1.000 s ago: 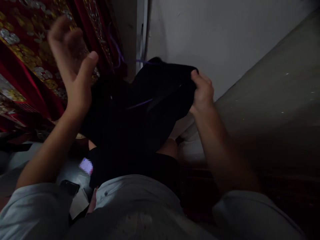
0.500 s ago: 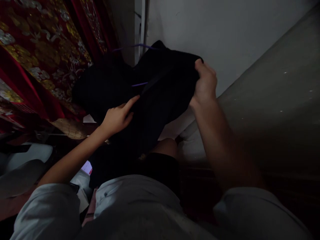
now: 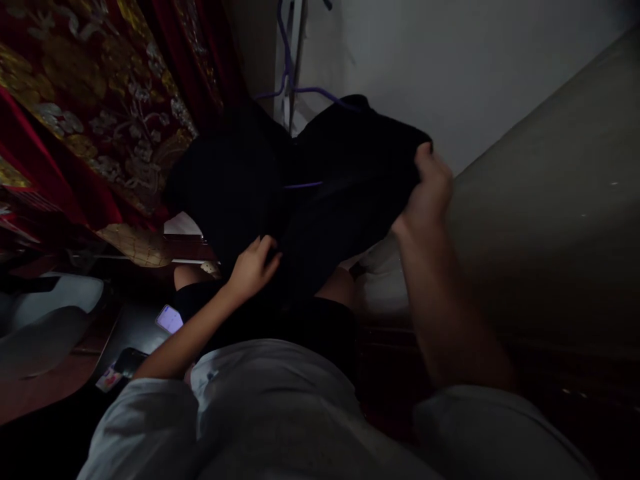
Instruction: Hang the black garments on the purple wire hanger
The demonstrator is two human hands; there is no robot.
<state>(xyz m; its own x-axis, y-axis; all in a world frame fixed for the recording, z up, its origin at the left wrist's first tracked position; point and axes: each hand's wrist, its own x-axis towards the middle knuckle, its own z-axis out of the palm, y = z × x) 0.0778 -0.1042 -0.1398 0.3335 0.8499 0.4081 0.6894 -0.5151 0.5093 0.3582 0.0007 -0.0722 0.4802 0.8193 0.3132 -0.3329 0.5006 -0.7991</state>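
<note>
A black garment hangs in front of me over my lap, with a purple hanger at its top. My right hand grips the garment's upper right edge, fingers closed on the cloth. My left hand is low on the garment's front, fingers curled into the fabric. The room is dim and fine detail of the cloth is lost.
Red fabric with gold and silver embroidery hangs at the left. A pale wall is behind, and a grey-green surface slopes at the right. A lit phone and a dark phone lie at the lower left.
My left hand dropped from up in the air onto the garment, then slid down its front. My right hand kept its grip and shifted slightly right and down.
</note>
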